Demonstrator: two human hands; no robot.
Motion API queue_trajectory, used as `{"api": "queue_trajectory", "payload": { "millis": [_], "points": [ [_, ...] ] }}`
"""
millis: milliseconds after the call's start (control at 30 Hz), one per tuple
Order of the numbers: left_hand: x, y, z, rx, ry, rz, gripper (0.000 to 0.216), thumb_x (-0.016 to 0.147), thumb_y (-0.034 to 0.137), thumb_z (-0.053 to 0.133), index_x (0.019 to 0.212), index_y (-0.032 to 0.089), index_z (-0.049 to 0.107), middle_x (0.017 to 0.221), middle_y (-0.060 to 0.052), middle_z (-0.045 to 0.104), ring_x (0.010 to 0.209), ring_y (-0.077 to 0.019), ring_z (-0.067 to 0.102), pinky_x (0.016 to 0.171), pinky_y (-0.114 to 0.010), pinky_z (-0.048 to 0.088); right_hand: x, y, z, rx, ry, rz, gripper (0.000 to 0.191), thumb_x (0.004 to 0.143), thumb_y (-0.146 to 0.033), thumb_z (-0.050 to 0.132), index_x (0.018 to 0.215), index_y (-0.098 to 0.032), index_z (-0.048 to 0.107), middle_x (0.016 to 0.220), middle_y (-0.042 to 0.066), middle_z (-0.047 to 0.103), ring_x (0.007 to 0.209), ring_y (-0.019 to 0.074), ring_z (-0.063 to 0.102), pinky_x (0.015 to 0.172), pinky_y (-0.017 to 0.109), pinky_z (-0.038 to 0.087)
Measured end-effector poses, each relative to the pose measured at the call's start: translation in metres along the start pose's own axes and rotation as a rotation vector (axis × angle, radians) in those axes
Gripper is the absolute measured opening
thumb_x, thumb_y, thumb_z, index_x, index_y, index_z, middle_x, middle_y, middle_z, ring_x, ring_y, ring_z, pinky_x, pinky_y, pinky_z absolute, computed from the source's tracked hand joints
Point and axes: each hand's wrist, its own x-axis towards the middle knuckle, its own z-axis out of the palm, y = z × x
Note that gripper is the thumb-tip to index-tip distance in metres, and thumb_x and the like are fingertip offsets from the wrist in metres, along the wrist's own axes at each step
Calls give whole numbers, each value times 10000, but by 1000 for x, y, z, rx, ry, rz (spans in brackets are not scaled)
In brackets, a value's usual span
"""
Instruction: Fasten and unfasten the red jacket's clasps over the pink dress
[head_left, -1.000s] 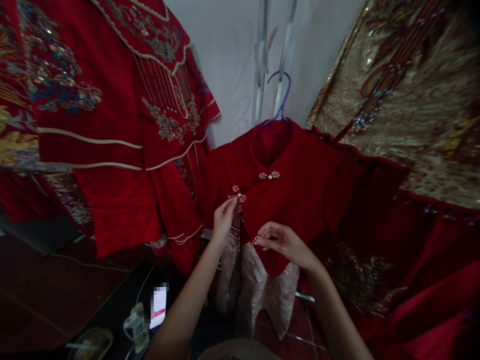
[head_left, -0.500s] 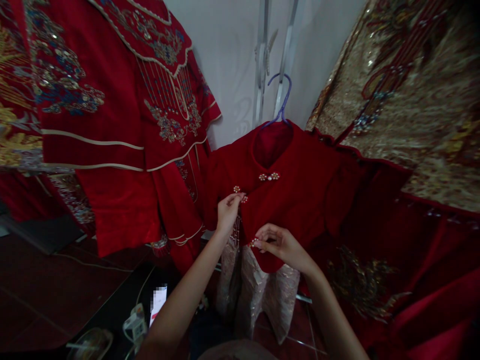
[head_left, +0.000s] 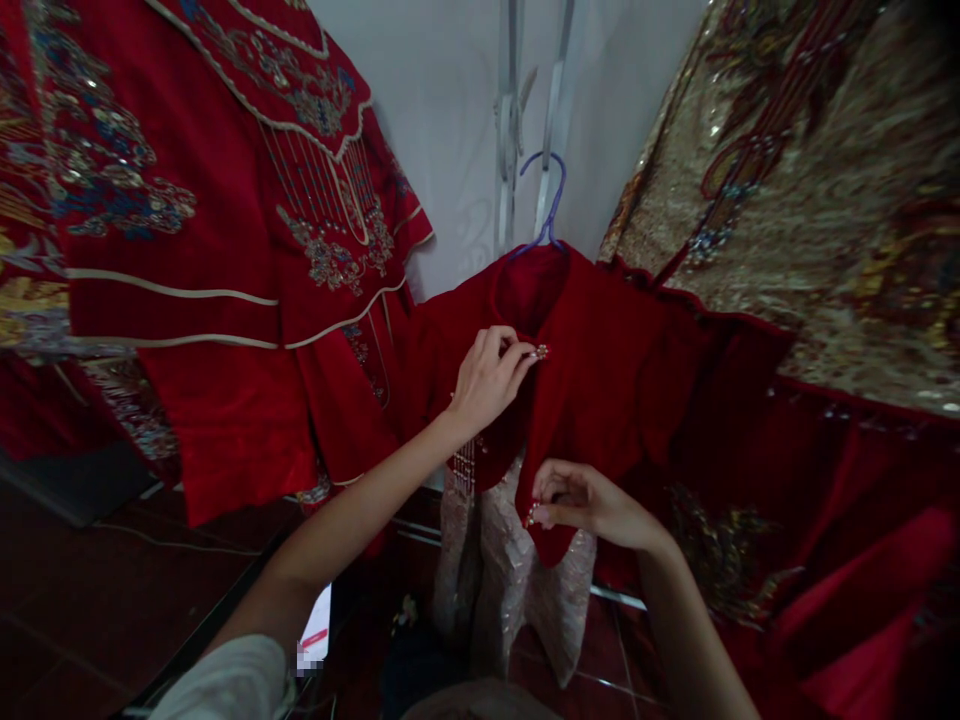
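Note:
A dark red short-sleeved jacket [head_left: 607, 370] hangs in front of me on a purple hanger [head_left: 553, 200]. My left hand [head_left: 491, 378] is closed in a pinch at the neckline, on a small flower-shaped beaded button [head_left: 541, 352]. Lower down, the fingers of my right hand [head_left: 585, 502] pinch another beaded button [head_left: 532, 514] by the front edge near the hem. Between the hands the jacket front parts, and pale shiny fabric [head_left: 502, 560] shows below. A beaded tassel [head_left: 465, 466] dangles under my left forearm.
At left hangs a red embroidered garment [head_left: 225, 240] with white piping. A gold sequined garment [head_left: 817, 220] and a dark red cloth [head_left: 840, 480] fill the right side. Metal rails [head_left: 507, 150] stand by the wall. A lit phone [head_left: 315, 630] lies below my left arm.
My left hand has gone from the middle button up and right to the neckline one. The neckline fastener is no longer joined, and the front gapes wider. My right hand still pinches the lower button.

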Motion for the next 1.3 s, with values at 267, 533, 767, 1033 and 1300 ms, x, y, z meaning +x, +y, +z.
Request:
{"api": "queue_trajectory", "payload": {
  "millis": [267, 533, 767, 1033, 1300],
  "points": [
    [13, -20, 1, 14, -2, 272, 153, 929, 234, 399, 913, 187, 544, 848, 15, 607, 845, -114, 572, 1140, -456, 197, 4, -36, -3, -287, 182, -111, 210, 806, -362, 642, 904, -180, 601, 880, 27, 603, 833, 129, 567, 738, 261, 478],
    [10, -21, -1, 129, 22, 124, 160, 912, 241, 405, 978, 160, 526, 865, -37, 619, 815, -153, 578, 1020, -445, 319, 69, -96, 2, -345, 752, -622, 433, 844, -539, 508, 1175, -260, 525, 1258, 78, 525, 1216, 201, 477, 1068, 396, 356],
    [10, -46, -18, 283, 115, -209, 484, 842, 126, 418, 1320, 148, 347, 1304, -201, 416, 1208, -320, 423, 987, -503, 342, 101, -91, -3, -674, 1168, -225, 1058, 724, -768, 425, 1425, -11, 192, 1447, 302, 235, 1376, 409, 155, 1060, 604, 190],
    [41, -124, -66, 103, 95, -288, 314, 791, 210, 522, 1104, 192, 520, 1040, -80, 620, 923, -224, 602, 812, -336, 469, 50, -105, -99, -1225, 1342, -171, 738, 851, -643, 347, 1246, -26, 442, 1222, 298, 501, 1192, 380, 450, 970, 536, 333],
    [59, -165, -66, -171, -102, -252, 217, 777, 325, 537, 814, 141, 647, 733, -28, 645, 685, -153, 563, 673, -245, 417, 22, -144, -179, -861, 968, 161, 744, 815, -752, 237, 741, -139, 651, 698, 126, 655, 691, 224, 628, 688, 360, 489]
  ]
}}
